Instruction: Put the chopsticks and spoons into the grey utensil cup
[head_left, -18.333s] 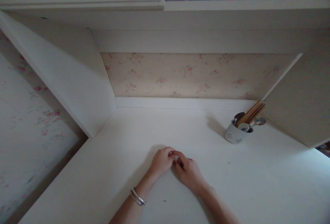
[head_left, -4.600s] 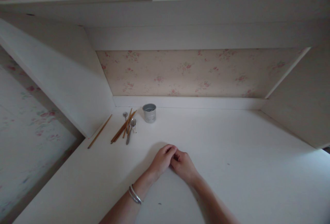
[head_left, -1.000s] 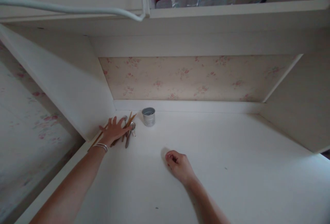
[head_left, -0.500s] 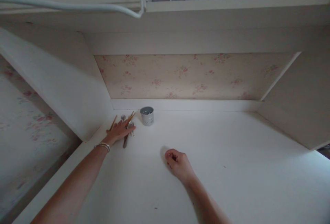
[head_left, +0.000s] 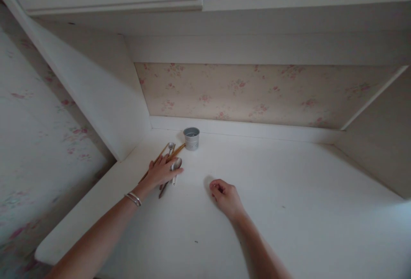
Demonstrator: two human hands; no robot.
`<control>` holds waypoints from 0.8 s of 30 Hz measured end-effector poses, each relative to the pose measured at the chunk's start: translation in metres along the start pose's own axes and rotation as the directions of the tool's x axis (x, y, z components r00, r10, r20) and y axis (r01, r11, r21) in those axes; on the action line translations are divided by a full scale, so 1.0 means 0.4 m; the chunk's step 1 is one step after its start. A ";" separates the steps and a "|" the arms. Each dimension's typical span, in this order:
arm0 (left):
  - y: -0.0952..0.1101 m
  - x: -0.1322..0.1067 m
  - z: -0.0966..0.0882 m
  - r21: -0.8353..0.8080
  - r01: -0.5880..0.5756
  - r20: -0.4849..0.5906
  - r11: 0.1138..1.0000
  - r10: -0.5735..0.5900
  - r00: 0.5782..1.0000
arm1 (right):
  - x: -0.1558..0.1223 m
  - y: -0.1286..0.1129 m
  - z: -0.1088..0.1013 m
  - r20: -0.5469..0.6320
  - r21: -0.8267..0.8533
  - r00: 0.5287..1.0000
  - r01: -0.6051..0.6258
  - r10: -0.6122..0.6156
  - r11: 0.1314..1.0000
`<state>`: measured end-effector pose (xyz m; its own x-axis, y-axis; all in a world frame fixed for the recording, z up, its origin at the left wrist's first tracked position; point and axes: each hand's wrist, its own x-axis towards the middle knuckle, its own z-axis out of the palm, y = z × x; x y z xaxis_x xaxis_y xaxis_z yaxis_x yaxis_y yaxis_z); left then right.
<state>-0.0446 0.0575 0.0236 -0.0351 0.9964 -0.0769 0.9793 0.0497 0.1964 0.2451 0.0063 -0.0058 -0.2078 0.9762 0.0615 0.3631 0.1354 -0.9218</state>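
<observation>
My left hand (head_left: 162, 171), with bangles on the wrist, lies on a bunch of wooden chopsticks (head_left: 178, 148) and metal spoons (head_left: 176, 164) on the white desk (head_left: 289, 185). Its fingers curl over them; I cannot make out whether they grip. A small grey perforated holder (head_left: 192, 138) stands upright and empty just behind, near the back wall. My right hand (head_left: 224, 197) rests on the desk in a loose fist, apart from the utensils, with nothing seen in it.
A white side panel (head_left: 96, 95) closes the left of the desk, and the desk's left front corner is rounded. Floral wallpaper (head_left: 257, 95) backs the niche. An overhead shelf (head_left: 289, 1) carries a red can and plastic bottles. A white cable runs along the top.
My left hand has gathered the spread chopsticks and spoons closer together and now covers them. The right hand has stayed put. The camera has shifted left.
</observation>
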 end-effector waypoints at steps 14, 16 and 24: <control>0.062 -0.159 0.022 -0.120 -0.078 -0.056 0.990 0.071 0.996 | -0.035 -0.008 0.011 -0.059 -0.096 0.998 -0.010 0.004 0.995; 0.058 -0.169 0.021 -0.130 -0.130 -0.096 0.983 0.118 0.988 | -0.036 -0.012 0.018 -0.053 -0.125 0.999 -0.015 0.009 0.992; 0.045 -0.183 0.016 -0.166 -0.258 -0.328 0.952 0.194 0.925 | 0.049 -0.072 0.026 0.072 -0.207 0.993 -0.076 0.092 0.975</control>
<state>-0.0231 -0.0152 0.0265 0.0916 0.9533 0.2879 0.9079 -0.1987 0.3692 0.2212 0.0199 0.0182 -0.2381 0.9699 -0.0516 0.5578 0.0931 -0.8247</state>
